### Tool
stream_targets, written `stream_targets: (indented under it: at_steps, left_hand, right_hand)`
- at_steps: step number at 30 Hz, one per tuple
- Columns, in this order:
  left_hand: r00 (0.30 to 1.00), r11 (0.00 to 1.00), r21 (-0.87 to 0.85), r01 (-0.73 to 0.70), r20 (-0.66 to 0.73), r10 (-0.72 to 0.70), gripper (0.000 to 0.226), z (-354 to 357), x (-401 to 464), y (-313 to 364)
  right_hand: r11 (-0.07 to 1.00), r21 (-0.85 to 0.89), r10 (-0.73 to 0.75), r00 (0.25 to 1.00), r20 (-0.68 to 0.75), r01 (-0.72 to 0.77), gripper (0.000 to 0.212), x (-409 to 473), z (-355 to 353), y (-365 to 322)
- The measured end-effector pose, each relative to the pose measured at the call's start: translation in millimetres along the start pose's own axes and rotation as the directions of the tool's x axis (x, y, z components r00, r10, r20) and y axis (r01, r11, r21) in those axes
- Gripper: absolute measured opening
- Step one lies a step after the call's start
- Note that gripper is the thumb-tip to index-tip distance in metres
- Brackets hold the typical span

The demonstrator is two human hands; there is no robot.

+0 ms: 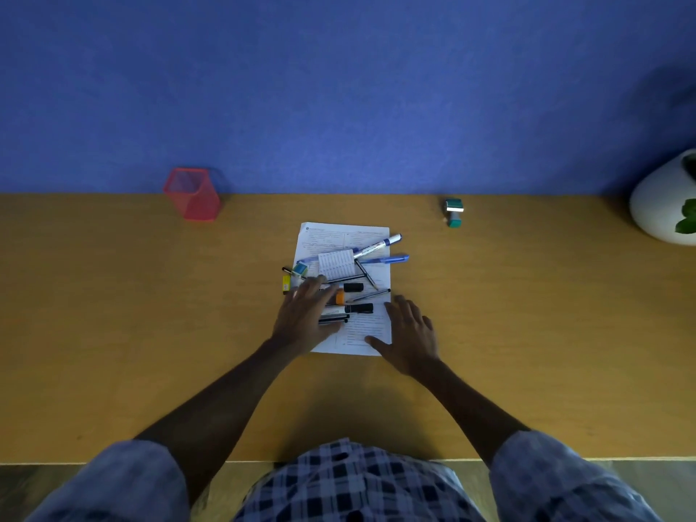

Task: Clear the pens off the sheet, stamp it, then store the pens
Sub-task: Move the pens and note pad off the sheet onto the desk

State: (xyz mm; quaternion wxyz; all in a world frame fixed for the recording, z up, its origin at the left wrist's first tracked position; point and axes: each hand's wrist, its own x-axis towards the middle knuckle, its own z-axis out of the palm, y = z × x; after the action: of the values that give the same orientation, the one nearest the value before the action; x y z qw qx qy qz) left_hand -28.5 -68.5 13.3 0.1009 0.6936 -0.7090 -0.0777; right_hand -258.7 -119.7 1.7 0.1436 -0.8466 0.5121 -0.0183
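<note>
on the sheet [371, 331] both hands lie flat, fingers spread, holding nothing; clearing starts, next gather pens [357, 280].

Desk [113, 333]: tan wooden top, far edge against blue wall. Printed sheet [371, 333] lies mid-desk. Red mesh pen holder [193, 194] at far edge, left. Green stamp [454, 212] near far edge, right of centre. White pot [657, 205] at far right corner. Yellow marker [286, 283] beside sheet's left edge.

office desk | wooden desk [150, 333] | mesh pen holder [193, 194] | stamp [454, 212] | printed sheet [371, 333]
</note>
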Motion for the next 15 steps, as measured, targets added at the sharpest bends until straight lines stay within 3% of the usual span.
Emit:
stream_targets:
  at_steps: [7,15]
  left_hand:
    - [0.974,0.975,0.005,-0.222,0.050,0.221,0.064,19,26,6]
    - [0.966,0.969,0.126,-0.213,-0.120,0.228,0.040,33,35,11]
  right_hand:
    - [1.000,-0.022,-0.015,0.999,-0.031,0.015,0.083,-3,5,3]
    - [1.000,-0.021,-0.015,0.998,-0.056,0.014,0.083,-6,11,5]
